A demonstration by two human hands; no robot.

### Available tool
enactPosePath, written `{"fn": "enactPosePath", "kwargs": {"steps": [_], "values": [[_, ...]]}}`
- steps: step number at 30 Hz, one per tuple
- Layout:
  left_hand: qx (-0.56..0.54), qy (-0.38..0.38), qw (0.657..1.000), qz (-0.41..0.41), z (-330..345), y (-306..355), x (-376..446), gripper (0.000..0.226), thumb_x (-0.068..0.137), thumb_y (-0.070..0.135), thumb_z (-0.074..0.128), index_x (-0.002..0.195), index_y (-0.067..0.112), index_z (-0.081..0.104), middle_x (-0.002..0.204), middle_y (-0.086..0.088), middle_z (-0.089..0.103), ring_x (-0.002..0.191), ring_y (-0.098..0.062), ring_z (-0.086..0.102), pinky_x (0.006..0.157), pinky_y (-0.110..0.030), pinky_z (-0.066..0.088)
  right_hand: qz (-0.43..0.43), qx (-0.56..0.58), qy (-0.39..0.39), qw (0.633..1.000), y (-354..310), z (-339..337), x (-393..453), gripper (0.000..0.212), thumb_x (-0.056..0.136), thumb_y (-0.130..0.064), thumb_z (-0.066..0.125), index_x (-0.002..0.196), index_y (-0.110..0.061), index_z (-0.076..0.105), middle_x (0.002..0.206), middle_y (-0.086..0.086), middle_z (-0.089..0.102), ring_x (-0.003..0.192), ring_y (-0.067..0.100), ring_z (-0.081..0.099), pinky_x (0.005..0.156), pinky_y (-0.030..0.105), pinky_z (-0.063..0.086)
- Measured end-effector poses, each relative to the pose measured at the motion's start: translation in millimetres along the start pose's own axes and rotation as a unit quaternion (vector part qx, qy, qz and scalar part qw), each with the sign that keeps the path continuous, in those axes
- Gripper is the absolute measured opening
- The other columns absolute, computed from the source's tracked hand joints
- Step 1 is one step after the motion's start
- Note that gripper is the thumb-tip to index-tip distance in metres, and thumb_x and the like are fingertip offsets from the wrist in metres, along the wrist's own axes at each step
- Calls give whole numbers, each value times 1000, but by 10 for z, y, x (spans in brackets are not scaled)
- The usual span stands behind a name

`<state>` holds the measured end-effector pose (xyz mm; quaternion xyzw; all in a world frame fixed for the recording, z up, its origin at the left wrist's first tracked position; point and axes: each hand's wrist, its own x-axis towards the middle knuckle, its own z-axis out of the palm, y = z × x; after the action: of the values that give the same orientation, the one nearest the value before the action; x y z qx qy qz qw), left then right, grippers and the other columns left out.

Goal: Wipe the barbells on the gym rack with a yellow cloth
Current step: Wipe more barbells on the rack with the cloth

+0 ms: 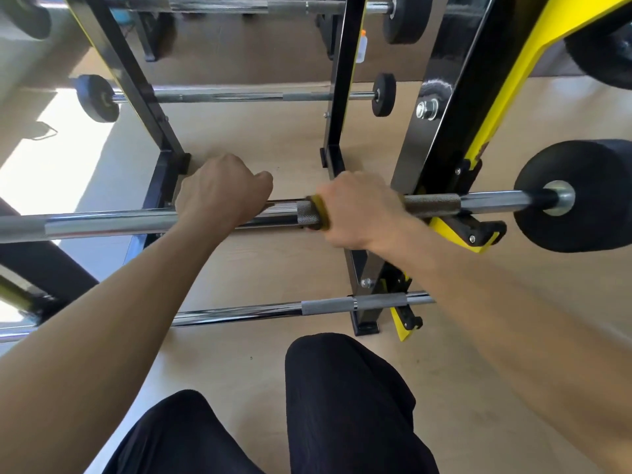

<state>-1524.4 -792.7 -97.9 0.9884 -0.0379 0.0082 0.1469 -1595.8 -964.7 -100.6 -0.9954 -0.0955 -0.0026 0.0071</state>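
Above pale floor point(273, 254), right hand point(359, 210) mostly hides yellow cloth point(321, 208).

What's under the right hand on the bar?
A yellow cloth edge peeks from under the right hand, wrapped round the bar. The rest of the cloth is covered.

Pale wood-look floor point(260, 268) with a bright sunlit patch point(58, 155) at left.
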Motion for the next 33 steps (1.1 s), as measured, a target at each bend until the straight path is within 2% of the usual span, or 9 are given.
{"fn": "enactPosePath", "kwargs": {"steps": [4,7,10,13,18,22,26,29,33], "values": [[0,-21,1000,-6,-15,-7,22,32,85,39,47,80,9,59,81,-10,57,68,-30,50,66,-36,40,-48,-35,71,996,-366,87,148,23,84,-38,68,98,-22,58,79,-2,55,77,22,58,67,34,42],[-13,-18,1000,3,-9,-76,34,37,83,41,44,76,7,59,80,-12,60,70,-33,54,63,-35,39,-54,-20,59,997,-129,93,33,31,89,-47,62,107,-23,56,87,1,65,79,25,64,73,38,52],[-19,-18,1000,8,-9,-104,34,39,81,41,43,73,6,57,83,-15,61,76,-37,57,68,-38,42,-5,-24,10,1000,355,-3,-227,30,88,-58,59,90,-28,54,76,-5,59,72,19,63,72,35,54],[-21,-18,1000,3,-6,-76,23,38,81,42,42,74,7,58,85,-14,60,81,-39,56,69,-38,42,65,-54,-25,996,709,-124,-527,32,86,-58,65,85,-30,47,71,-9,50,69,16,56,65,28,43],[-10,-18,1000,5,14,-24,26,32,83,40,44,74,11,54,89,-11,58,85,-37,54,72,-37,38,74,-31,-21,997,370,-74,-253,28,84,-52,68,78,-28,54,67,-9,53,66,12,57,59,25,40],[-8,-17,1000,5,2,-8,51,32,82,40,45,75,10,55,89,-10,60,84,-37,55,70,-37,41,64,9,42,997,-158,77,-23,22,84,-35,70,83,-27,50,71,-6,54,71,17,57,72,33,49],[-5,-33,999,-12,-28,-4,22,33,83,39,46,82,9,58,91,-12,59,84,-37,54,72,-38,43,33,3,131,991,-180,157,-90,22,86,-35,69,102,-24,59,84,-1,62,76,22,59,70,35,47],[2,-26,1000,-10,-28,-49,19,38,84,42,44,88,7,59,95,-16,59,85,-39,55,72,-39,41,-1,8,96,995,95,108,-242,32,87,-39,68,112,-23,56,94,0,66,84,22,63,75,33,45],[4,-29,999,-18,-33,-26,-24,41,85,43,43,91,6,60,94,-15,58,86,-39,55,72,-38,41,105,-25,29,994,657,-29,-620,28,87,-40,71,99,-24,51,86,-2,58,81,22,61,73,36,51]]}}
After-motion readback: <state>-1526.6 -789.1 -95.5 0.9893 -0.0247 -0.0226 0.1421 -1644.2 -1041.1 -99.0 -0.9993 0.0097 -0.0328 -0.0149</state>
